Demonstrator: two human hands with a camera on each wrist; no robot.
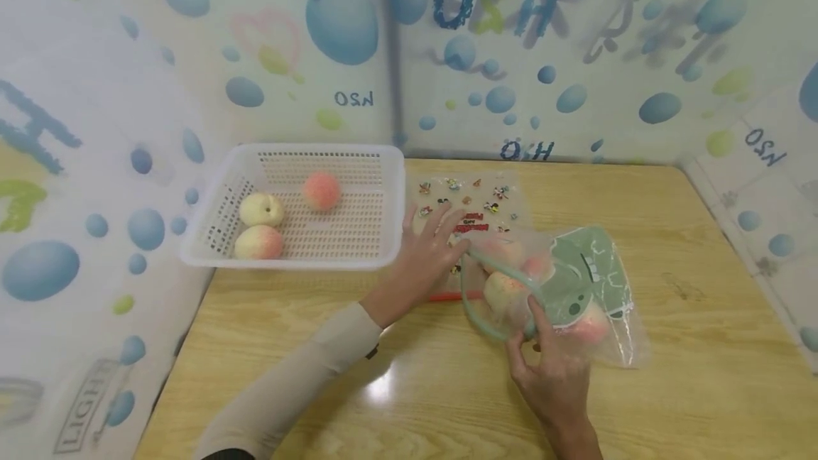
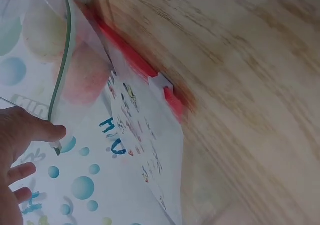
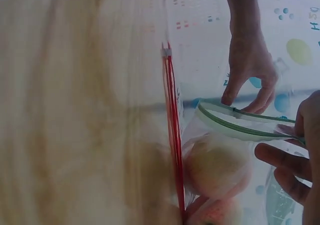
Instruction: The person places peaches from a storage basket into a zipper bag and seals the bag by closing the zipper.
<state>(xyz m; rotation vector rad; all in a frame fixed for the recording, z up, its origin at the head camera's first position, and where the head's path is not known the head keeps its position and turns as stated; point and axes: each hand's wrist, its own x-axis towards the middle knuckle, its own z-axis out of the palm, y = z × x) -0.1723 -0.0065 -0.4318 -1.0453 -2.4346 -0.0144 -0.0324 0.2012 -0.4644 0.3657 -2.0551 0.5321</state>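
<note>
A clear zip bag point(image 1: 584, 261) with a green cartoon print and green zip strip lies on its side, several peaches point(image 1: 505, 291) inside. Its mouth gapes toward the left. At the near edge of that mouth, my right hand point(image 1: 554, 371) pinches the zip strip between thumb and index finger. My left hand point(image 1: 429, 250) touches the far corner of the mouth with one digit on the strip point(image 2: 61, 80), its other fingers spread. Beneath both, a second clear bag point(image 1: 447, 190) with small cartoon prints and a red zip point(image 2: 130, 52) lies flat.
To the left stands a white plastic basket point(image 1: 393, 211) holding three peaches point(image 1: 322, 191). Everything rests on a light wooden table point(image 1: 307, 389). Behind and at the sides hang pale curtains point(image 1: 281, 126) printed with blue drops and letters.
</note>
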